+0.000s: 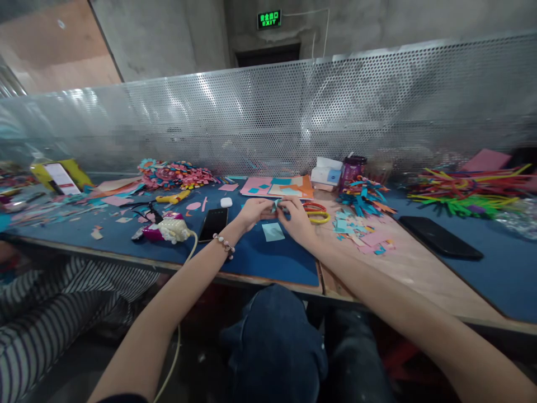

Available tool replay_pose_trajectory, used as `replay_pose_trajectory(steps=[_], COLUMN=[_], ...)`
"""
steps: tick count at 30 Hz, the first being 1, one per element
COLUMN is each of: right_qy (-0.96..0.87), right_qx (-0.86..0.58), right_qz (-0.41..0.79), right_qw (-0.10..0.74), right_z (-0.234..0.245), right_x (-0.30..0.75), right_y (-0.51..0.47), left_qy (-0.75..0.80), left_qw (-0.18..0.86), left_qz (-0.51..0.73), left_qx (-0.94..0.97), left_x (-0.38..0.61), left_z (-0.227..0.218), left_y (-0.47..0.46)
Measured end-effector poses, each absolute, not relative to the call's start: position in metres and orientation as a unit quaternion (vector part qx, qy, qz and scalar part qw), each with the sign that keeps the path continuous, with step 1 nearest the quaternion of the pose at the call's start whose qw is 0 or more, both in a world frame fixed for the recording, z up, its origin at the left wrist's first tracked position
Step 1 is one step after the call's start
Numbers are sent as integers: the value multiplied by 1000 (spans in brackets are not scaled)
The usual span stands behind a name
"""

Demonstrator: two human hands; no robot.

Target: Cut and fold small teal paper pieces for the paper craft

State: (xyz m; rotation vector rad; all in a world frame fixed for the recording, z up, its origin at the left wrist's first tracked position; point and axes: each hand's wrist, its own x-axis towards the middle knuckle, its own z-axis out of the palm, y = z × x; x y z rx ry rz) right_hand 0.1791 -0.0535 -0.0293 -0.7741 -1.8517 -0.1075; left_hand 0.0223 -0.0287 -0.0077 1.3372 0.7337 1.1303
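Observation:
My left hand (254, 212) and my right hand (296, 217) meet over the blue table mat (268, 258), both pinching a small folded piece of teal paper (276, 206) between the fingertips. A bead bracelet (224, 244) sits on my left wrist. Just below the hands a light teal paper square (273, 231) lies flat on the mat. Yellow and orange rings (316, 212) lie right beside my right hand.
A black phone (213, 224) and a glue gun (170, 229) with cord lie to the left. Coloured paper sheets (274, 186), paper scraps (359, 232), a purple cup (352, 170), a second phone (440, 237) and fringed paper piles (470, 190) surround. A perforated metal screen (293, 112) backs the table; a person in striped trousers (50, 308) sits left.

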Motion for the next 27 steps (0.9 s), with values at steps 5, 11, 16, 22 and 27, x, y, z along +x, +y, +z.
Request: replay_pose_trajectory(steps=[5, 11, 16, 22, 27], right_qy=[-798, -806, -813, -741, -697], right_qx=[-323, -322, -320, -351, -412], right_qz=[-82, -105, -120, -30, 121], right_qw=[501, 485, 472, 571, 574], right_z=[-30, -30, -28, -20, -21], right_x=[182, 184, 185, 186, 186], right_y=[-54, -54, -58, -62, -55], left_qy=[308, 294, 285, 305, 327], left_qw=[602, 619, 618, 605, 555], left_qz=[501, 485, 480, 450, 437], left_qx=[541, 544, 553, 582, 628], left_x=[22, 21, 19, 18, 20], left_z=[-5, -4, -6, -7, -8], left_y=[-30, -31, -28, -27, -28])
